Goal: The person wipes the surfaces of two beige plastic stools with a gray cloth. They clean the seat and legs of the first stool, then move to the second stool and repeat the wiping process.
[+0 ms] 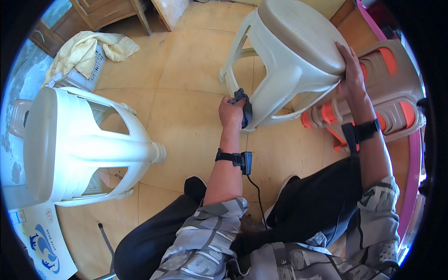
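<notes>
Before me stands a white plastic stool (280, 73) with a round beige seat (308, 31), leaning a little in the view. My left hand (231, 112) grips a dark grey cloth (247, 110) and presses it to the lower part of a stool leg. At the right rim of the seat my right hand (353, 71) rests against the edge, fingers spread along it and partly over the top. The palm side of the right hand is hidden. Both wrists wear black straps, and a cable hangs from the left one.
Nested white stools (94, 147) stand at left. Behind them, a pale yellow cloth (80, 52) drapes over a plastic crate (96, 71). Stacked brown and orange stools (388, 91) are close by my right arm. A printed white box (45, 241) lies lower left; wooden furniture (105, 14) is at the back.
</notes>
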`<state>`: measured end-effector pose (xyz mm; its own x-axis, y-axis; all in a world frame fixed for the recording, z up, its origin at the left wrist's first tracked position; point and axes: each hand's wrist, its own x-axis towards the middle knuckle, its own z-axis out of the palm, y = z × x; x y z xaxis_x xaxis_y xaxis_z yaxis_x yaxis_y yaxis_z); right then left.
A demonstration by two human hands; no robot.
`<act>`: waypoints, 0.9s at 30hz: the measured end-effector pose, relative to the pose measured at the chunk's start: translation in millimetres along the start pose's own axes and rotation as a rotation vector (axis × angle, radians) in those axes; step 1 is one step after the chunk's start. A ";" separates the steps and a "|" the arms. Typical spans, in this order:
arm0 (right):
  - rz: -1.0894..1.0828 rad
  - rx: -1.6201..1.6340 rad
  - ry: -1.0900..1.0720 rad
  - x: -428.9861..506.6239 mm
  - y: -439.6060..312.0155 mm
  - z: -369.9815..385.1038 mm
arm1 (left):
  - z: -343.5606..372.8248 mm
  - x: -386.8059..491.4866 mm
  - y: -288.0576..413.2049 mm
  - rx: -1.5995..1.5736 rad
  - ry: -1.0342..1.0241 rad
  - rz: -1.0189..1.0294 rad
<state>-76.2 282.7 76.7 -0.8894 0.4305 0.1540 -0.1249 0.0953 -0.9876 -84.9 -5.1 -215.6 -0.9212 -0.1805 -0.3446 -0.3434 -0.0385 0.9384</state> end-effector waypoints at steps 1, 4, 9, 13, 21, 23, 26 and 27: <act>0.013 -0.003 0.010 1.4 1.2 -1.6 | 0.3 -6.1 -5.9 -0.040 -0.008 -0.042; 0.048 -0.007 0.022 7.5 4.6 -6.0 | -12.4 -19.2 -31.9 -0.217 -0.128 -0.213; 0.049 -0.061 0.000 6.6 5.8 -10.2 | -45.8 -42.3 -84.9 -0.627 0.240 -0.358; 0.127 -0.085 0.055 -10.3 -6.9 3.9 | -50.4 -52.4 -104.5 -0.747 0.299 -0.438; 0.358 -0.131 -0.180 -63.4 -54.8 -10.3 | -33.0 -52.3 -115.0 -0.579 0.094 -0.335; 0.345 -0.118 -0.054 -67.0 -46.0 -9.9 | -27.0 -45.0 -116.9 -0.545 0.047 -0.338; 0.285 -0.214 -0.058 -67.4 -35.3 -7.6 | -22.2 -32.1 -113.0 -0.508 -0.038 -0.369; 0.266 -0.162 -0.038 -66.8 -33.3 -7.5 | -22.6 -27.6 -108.6 -0.434 -0.064 -0.363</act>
<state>-9.3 257.5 99.5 -0.8978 0.4257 -0.1130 0.1832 0.1274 -0.9748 -18.1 -18.2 -307.4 -0.7723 -0.0212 -0.6349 -0.5457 -0.4895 0.6801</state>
